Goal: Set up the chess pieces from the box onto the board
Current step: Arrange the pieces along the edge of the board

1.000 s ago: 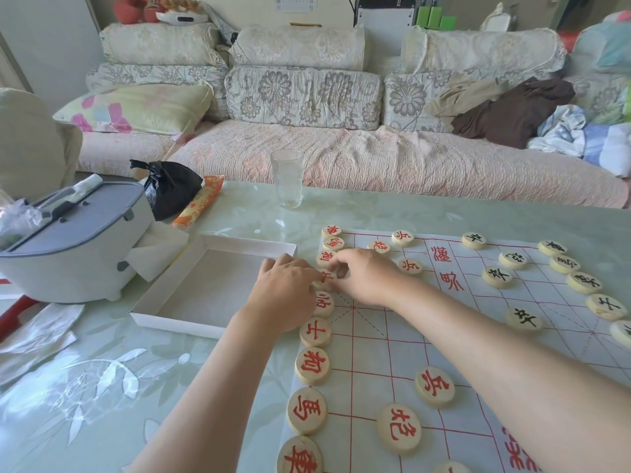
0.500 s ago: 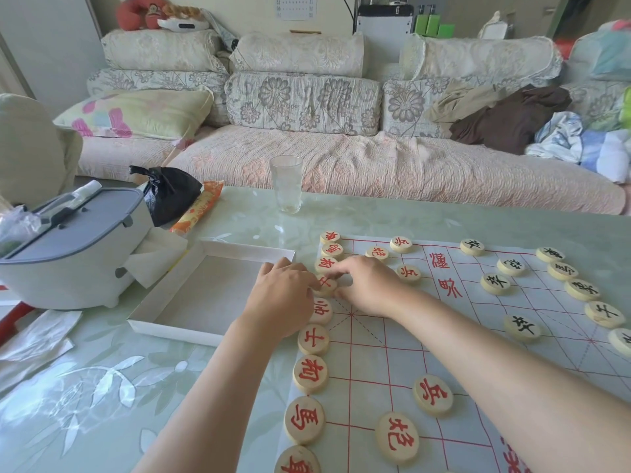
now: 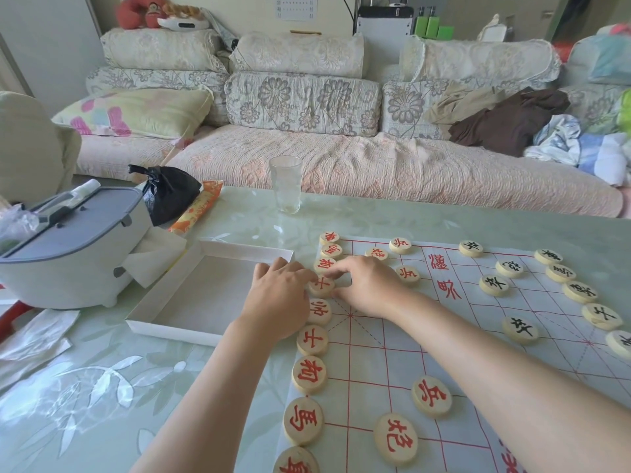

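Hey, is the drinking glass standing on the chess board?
No, the glass stands upright on the table, beyond the far edge of the board.

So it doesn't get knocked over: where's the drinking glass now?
In the head view the glass stands near the far edge of the table, beyond the far-left corner of the board, right of the orange packet.

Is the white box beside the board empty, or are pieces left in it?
Empty as far as shown: the white box has a bare floor, though the left hand hides its right edge.
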